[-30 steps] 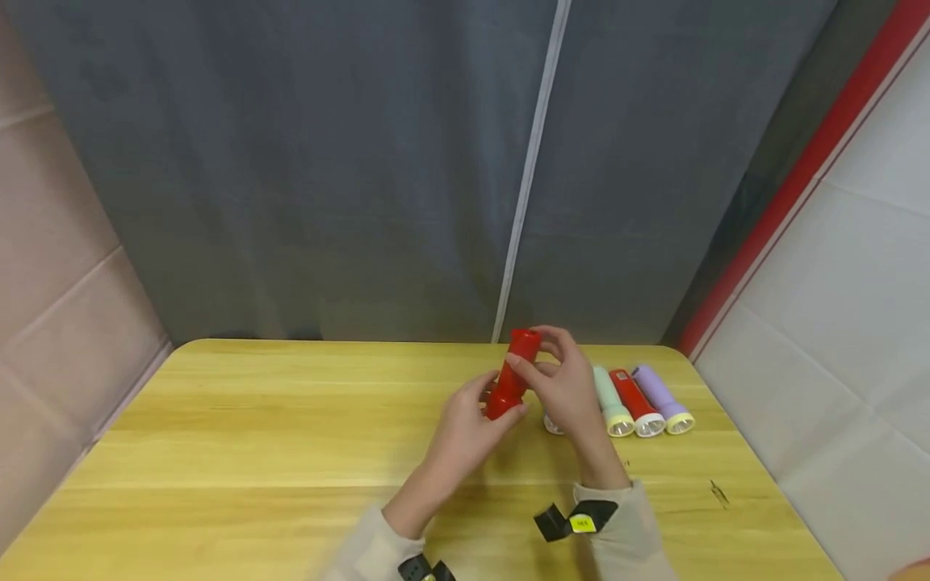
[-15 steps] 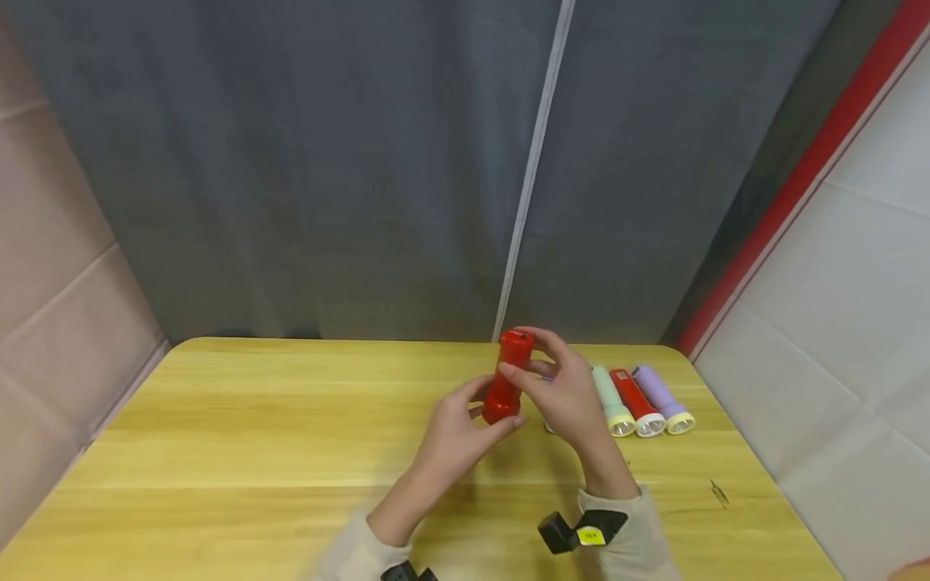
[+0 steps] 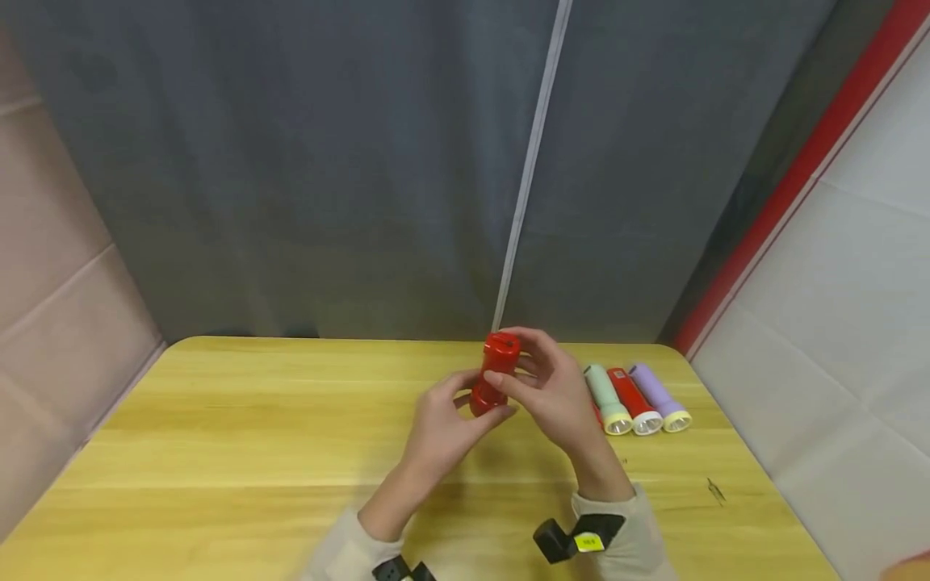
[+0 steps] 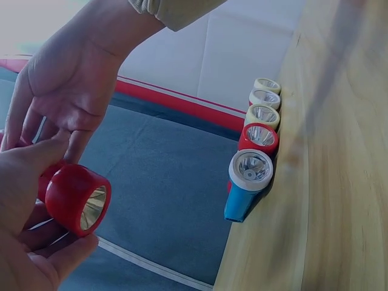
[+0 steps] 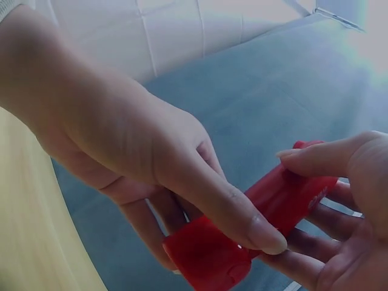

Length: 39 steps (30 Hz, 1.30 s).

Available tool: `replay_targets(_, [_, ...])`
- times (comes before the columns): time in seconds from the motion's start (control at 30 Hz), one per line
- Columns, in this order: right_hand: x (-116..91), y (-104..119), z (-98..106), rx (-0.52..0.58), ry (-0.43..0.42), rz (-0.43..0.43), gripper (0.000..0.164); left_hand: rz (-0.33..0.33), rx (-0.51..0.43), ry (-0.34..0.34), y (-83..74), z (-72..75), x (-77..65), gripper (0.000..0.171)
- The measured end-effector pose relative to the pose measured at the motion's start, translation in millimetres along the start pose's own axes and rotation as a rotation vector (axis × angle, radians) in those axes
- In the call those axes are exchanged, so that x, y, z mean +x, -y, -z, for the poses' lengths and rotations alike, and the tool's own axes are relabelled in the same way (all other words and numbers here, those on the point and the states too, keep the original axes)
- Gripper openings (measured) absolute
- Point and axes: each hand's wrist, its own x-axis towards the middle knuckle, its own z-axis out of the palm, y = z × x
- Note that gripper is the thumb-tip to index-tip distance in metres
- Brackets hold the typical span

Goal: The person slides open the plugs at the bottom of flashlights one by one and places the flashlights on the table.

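A red flashlight (image 3: 501, 347) is held above the table by both hands. My left hand (image 3: 438, 432) grips its lower, lens end between thumb and fingers. Around the upper, tail end curl the thumb and fingers of my right hand (image 3: 555, 399). In the left wrist view the shiny reflector of the flashlight (image 4: 71, 197) shows, angled off to the right. Pale print is partly visible on the body of the flashlight (image 5: 282, 200) in the right wrist view, near the right hand's thumb.
Several flashlights lie side by side at the table's back right: a mint green one (image 3: 607, 399), a red one with a white rim (image 3: 634, 401), a purple one (image 3: 659, 397). The left wrist view adds a blue one (image 4: 242, 200) and a red-rimmed one (image 4: 259, 137). Behind the wooden table (image 3: 276, 428) hangs a grey curtain (image 3: 327, 177).
Both hands have shifted slightly left with the red flashlight. Its tail end has tipped toward me, so more of the end face shows.
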Motion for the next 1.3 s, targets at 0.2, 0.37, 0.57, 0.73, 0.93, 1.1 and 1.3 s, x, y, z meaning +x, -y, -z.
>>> replay_targets(0.2, [-2.5,1.9,-1.8,0.023,0.037,0.019,0.055,-0.069,0.055,-0.066,0.7,0.1,0.2,0.039])
replay_targets(0.37, [-2.7,2.0,-2.3,0.035,0.061,0.031,0.048,-0.114,0.097,-0.092,2.2,-1.0,0.0,0.040])
replay_targets(0.57, [-3.3,2.2,-1.5,0.026,0.055,0.018,0.036,-0.150,0.129,-0.094,3.4,-3.1,-1.5,0.041])
replay_targets(0.73, [-5.1,2.8,-0.1,0.117,0.082,0.035,0.039,-0.193,0.170,-0.118,3.1,-2.8,-1.4,0.037])
replay_targets(0.93, [-5.8,3.2,-0.6,0.169,0.076,0.006,0.041,-0.184,0.174,-0.098,4.0,-1.9,-1.6,0.037])
replay_targets(1.1, [-4.7,3.5,-2.7,0.142,0.025,-0.043,0.036,-0.159,0.178,-0.078,4.2,-1.7,-1.2,0.037])
replay_targets(1.3, [-4.3,5.8,-2.1,0.100,0.009,-0.110,0.035,-0.128,0.190,-0.061,1.9,-0.7,-1.2,0.037])
